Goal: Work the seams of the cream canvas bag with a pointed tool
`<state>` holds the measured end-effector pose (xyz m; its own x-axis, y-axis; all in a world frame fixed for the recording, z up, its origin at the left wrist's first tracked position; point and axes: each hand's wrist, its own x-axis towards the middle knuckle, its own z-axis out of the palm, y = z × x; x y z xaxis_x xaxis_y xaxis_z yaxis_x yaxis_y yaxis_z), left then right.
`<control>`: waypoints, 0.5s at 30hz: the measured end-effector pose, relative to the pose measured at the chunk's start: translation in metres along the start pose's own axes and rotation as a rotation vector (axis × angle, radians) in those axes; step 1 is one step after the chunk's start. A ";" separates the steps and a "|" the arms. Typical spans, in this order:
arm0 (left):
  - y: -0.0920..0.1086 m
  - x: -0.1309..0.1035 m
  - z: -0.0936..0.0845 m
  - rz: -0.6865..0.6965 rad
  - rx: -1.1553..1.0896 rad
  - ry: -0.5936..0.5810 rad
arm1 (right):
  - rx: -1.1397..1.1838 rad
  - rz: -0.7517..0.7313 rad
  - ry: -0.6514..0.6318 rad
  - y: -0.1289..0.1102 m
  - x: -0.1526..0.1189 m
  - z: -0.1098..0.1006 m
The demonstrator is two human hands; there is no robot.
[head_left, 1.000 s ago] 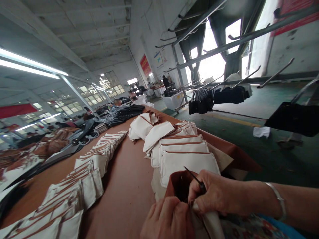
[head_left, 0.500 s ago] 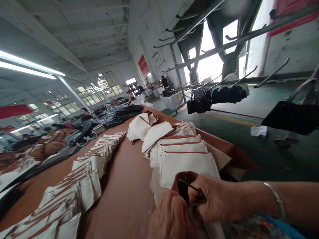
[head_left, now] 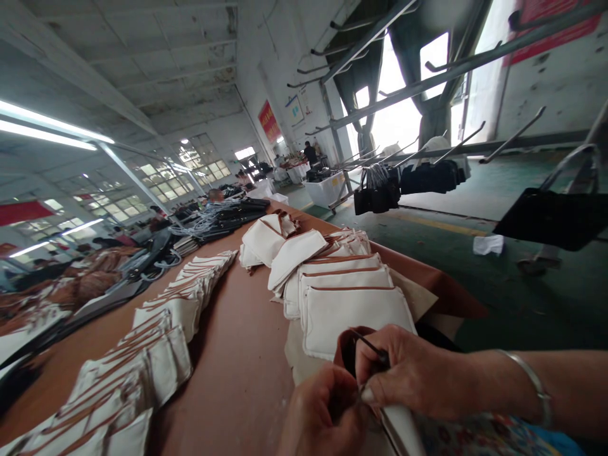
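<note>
At the bottom of the head view my right hand (head_left: 413,373), with a silver bangle at its wrist, is closed around a thin dark tool (head_left: 368,345) that looks like scissors. My left hand (head_left: 323,411) is pinched at the edge of a white and brown leather piece (head_left: 401,427), its fingertips almost touching those of my right hand. A brown flap of that piece rises behind the fingers. Just beyond lies a stack of white pouches (head_left: 356,313) with brown edging. What the fingertips grip exactly is hidden.
A long row of white pouches (head_left: 164,361) lies on the left of the brown table (head_left: 228,373). Dark straps (head_left: 228,218) are piled at its far end. Black bags (head_left: 380,190) hang from a metal rack on the right. A person in dark clothes (head_left: 310,154) is far off.
My left hand has turned, and its thumb and fingers now meet beside my right fingertips. My right hand's fingers have drawn together in a pinch. The view has shifted slightly.
</note>
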<state>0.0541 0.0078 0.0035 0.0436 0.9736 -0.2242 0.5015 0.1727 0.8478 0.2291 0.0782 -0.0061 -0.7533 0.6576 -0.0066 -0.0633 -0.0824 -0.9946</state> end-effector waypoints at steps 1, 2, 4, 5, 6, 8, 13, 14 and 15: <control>0.001 0.001 0.001 -0.046 0.004 -0.017 | -0.020 -0.018 0.006 0.002 -0.001 0.001; 0.001 0.002 0.002 -0.086 0.001 -0.038 | -0.049 -0.039 0.009 0.005 -0.002 0.002; -0.001 0.003 0.003 -0.144 -0.069 -0.086 | -0.139 -0.094 0.008 0.011 -0.005 0.002; -0.004 0.004 0.003 -0.164 -0.130 -0.111 | -0.202 -0.144 0.004 0.013 -0.006 0.002; -0.007 0.004 0.004 -0.179 -0.190 -0.132 | -0.281 -0.225 -0.009 0.016 -0.008 0.001; -0.013 0.005 0.004 -0.211 -0.283 -0.157 | -0.470 -0.443 -0.051 0.019 -0.011 -0.003; -0.025 0.005 0.001 -0.304 -0.584 -0.252 | -0.911 -0.831 -0.163 0.028 -0.014 -0.019; -0.027 0.004 0.001 -0.313 -0.630 -0.251 | -0.998 -0.880 -0.169 0.029 -0.014 -0.020; -0.029 0.004 0.003 -0.313 -0.663 -0.237 | -1.078 -0.940 -0.160 0.029 -0.015 -0.021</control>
<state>0.0420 0.0067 -0.0231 0.2063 0.8192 -0.5351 -0.0981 0.5614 0.8217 0.2523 0.0822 -0.0373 -0.7799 0.0536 0.6236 -0.1064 0.9705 -0.2165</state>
